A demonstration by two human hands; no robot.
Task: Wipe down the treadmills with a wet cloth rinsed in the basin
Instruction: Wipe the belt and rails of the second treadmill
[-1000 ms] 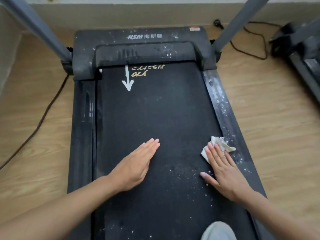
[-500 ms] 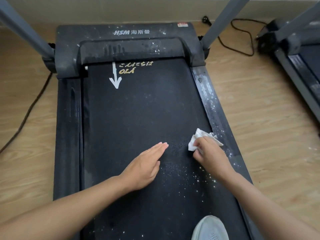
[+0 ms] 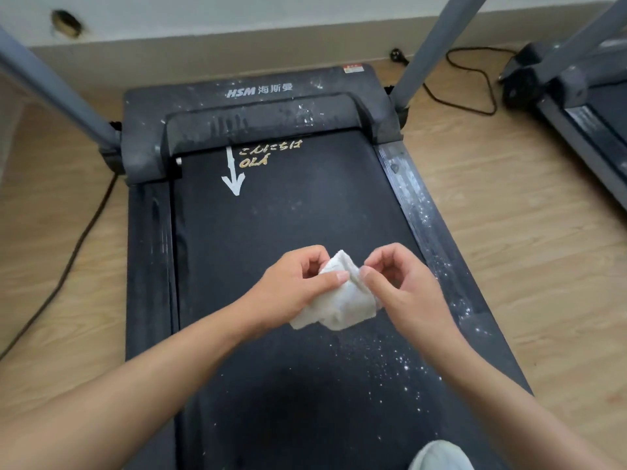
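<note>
Head view showed one treadmill (image 3: 146,266) lying lengthwise on a wooden floor (image 3: 526,266), with a second treadmill (image 3: 583,123) at the right edge of the frame. Both hands met over the middle of the black running belt (image 3: 271,225). The left hand (image 3: 295,286) and the right hand (image 3: 403,290) each pinched the white cloth (image 3: 342,305) at its upper fold; the fingers (image 3: 317,257) of both hands were curled and clamped on the fabric, thumbs facing each other and nearly touching. The cloth hung crumpled between and below the hands. Whether its lower edge touched the belt could not be told.

Condition of surfaces: white specks (image 3: 393,361) lay scattered on the belt nearer the person and to the right, and along the right side rail (image 3: 424,225). More marked the motor cover (image 3: 305,110). A pale shoe (image 3: 437,456) stood on the belt at the bottom edge. No basin was in view.

Step in hand, as a judgement: the cloth was being refolded or turned to present a fresh face, an interruption within the wiping of this treadmill. The task appeared to be at an early stage.

Next move called for gathering the cloth into one hand as a flat pad, pressing it onto the speckled area, and drawing it along belt and rail. A rinse would be required if the cloth was loaded; its wetness could not be judged.
</note>
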